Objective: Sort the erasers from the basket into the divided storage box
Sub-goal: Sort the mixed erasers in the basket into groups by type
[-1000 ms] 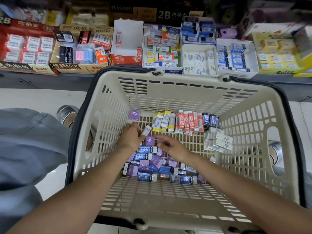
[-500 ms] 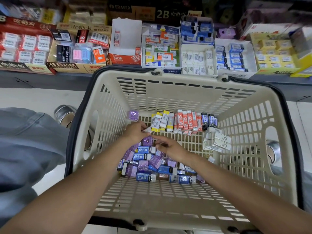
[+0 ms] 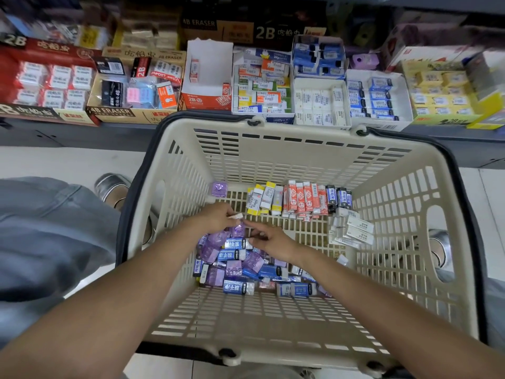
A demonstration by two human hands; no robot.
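Reaching into one basket point(image 3: 287, 143), two hands: left hand point(image 3: 216, 218) pinches one white eraser point(image 3: 237, 216).

I see a beige slatted basket point(image 3: 273, 149) with loose blue and purple erasers point(image 3: 235, 258) heaped on its floor. Yellow, orange and dark ones point(image 3: 297, 199) stand rowed along its far wall.

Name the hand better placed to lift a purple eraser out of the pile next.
Probably the right hand: its fingers hang free just beside the topmost purple eraser, while the left hand already pinches a small white eraser.
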